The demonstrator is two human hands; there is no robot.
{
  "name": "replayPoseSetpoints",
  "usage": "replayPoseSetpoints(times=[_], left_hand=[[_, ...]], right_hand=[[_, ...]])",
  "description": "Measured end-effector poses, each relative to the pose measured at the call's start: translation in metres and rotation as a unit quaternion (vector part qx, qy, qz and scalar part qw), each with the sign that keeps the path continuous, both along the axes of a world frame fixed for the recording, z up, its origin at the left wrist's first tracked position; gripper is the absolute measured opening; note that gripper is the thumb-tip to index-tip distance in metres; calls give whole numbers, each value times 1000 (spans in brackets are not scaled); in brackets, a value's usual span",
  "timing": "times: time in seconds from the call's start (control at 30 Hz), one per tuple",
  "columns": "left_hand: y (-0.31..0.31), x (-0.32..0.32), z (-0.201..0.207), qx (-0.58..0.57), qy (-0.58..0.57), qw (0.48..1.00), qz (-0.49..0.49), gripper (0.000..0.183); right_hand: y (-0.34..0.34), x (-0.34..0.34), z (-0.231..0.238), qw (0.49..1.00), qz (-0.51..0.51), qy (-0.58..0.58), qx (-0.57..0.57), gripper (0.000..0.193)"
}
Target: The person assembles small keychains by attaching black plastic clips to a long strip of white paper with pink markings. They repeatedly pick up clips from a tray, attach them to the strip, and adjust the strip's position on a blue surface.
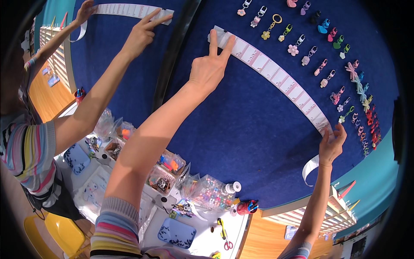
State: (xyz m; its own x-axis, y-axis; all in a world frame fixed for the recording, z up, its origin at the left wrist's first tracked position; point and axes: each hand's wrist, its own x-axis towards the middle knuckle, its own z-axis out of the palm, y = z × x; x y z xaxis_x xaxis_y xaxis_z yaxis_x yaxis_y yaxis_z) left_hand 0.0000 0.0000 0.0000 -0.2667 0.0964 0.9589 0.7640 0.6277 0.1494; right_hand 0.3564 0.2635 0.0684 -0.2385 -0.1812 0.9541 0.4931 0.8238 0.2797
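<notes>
the person's left hand (210, 69) is up on the big dark blue felt board (241, 129), with two fingers spread in a v and pressed on one end of a long white paper strip with pale pink marks (276, 73). the right hand (331, 146) pinches the other end of the strip, low on the right, and a short loose tail curls down below it. the strip lies flat on the board between both hands, so it looks put in place but maybe not stuck down yet, since both hands are holding it there.

above it hang rows of little colourful keyrings and charms (327, 56). on the left, another person's hand (140, 34) presses a second white strip (129, 9) on the next board. down below, a white table (198, 237) has bags of beads (207, 192) and scissors with pink handles (224, 235).
</notes>
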Motion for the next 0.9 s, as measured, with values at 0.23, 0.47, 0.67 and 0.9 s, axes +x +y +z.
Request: replayPoseSetpoints(times=[0.23, 0.47, 0.67, 0.9], left_hand=[[-5, 0, 1, -5, 5, 1000, -17, 79], [0, -1, -2, 2, 6, 1000, -6, 80], [0, 1, -2, 6, 9, 1000, -9, 78], [3, 1, -2, 25, 2, 999, -27, 80]], right_hand=[[-6, -1, -1, 1000, -12, 7, -1, 52], [-4, 0, -5, 1000, -17, 2, -6, 53], [-2, 2, -4, 1000, -17, 2, -2, 54], [-27, -3, 8, 993, -31, 38, 109, 46]])
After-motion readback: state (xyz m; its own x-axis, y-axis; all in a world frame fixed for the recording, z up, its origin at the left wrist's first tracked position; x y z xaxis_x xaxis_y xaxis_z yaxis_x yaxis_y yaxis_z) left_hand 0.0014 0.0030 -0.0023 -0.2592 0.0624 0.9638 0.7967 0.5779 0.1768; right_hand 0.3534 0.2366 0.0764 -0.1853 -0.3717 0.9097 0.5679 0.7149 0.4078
